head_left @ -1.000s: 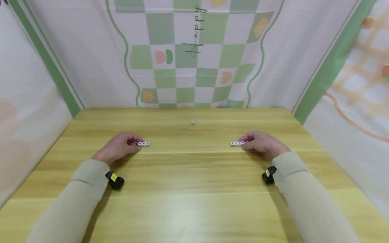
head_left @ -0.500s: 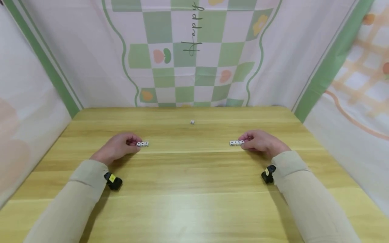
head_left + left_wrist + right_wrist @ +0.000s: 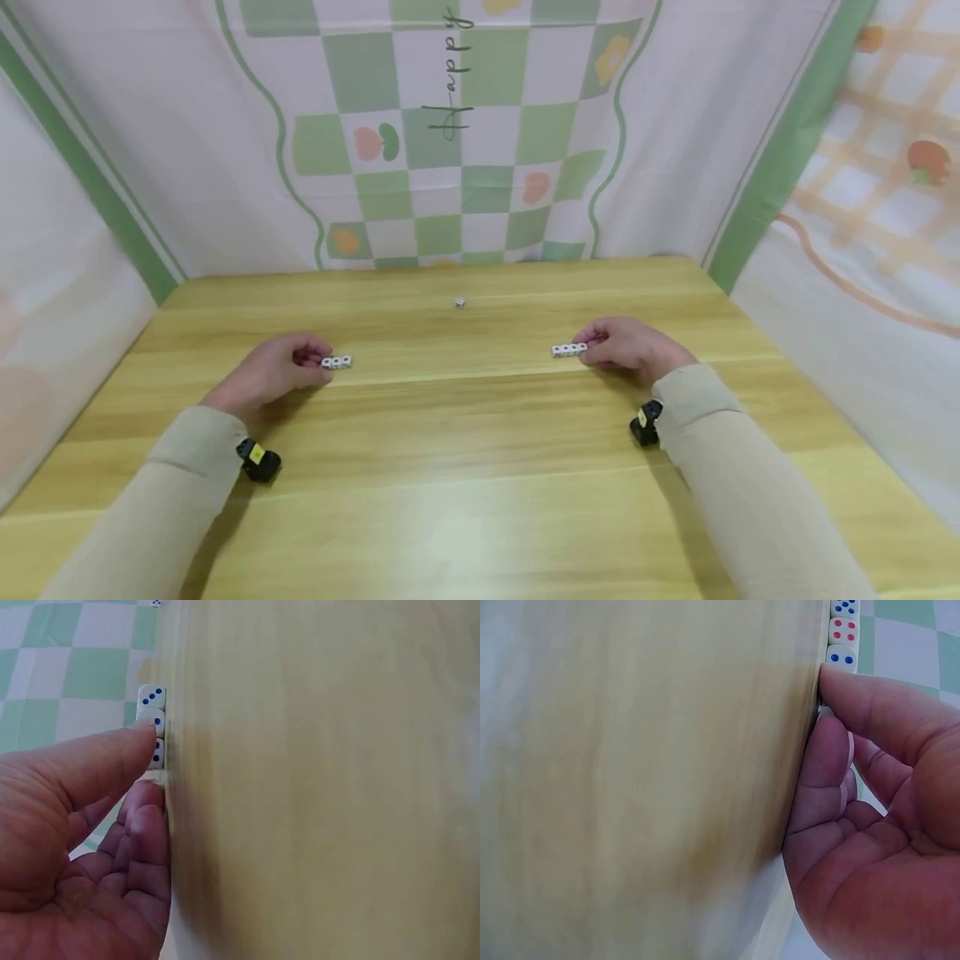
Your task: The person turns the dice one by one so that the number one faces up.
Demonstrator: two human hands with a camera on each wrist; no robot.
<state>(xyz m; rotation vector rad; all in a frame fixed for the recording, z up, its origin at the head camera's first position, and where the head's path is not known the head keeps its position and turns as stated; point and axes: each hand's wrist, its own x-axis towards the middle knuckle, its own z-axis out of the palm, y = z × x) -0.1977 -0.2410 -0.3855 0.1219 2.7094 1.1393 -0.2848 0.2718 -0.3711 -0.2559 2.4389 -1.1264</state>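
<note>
On the left of the table, a row of three white dice [image 3: 337,362] lies with its near end between the thumb and fingers of my left hand [image 3: 281,367]. The left wrist view shows blue pips on these dice [image 3: 152,697], and the thumb covers part of the row. My right hand [image 3: 626,346] pinches the outer end of a longer row of several dice [image 3: 567,350] on the right. Its visible faces in the right wrist view, on the dice [image 3: 844,631], carry red or blue pips. Fingertips hide the end die there.
A lone die [image 3: 460,302] sits between the two rows, farther back near the table's far edge. Printed cloth [image 3: 495,183] hangs behind the wooden table [image 3: 450,450] and along both sides.
The head view has turned slightly, so the whole scene sits farther left in it. Both hands keep their places at the dice rows, and the lone die has not moved.
</note>
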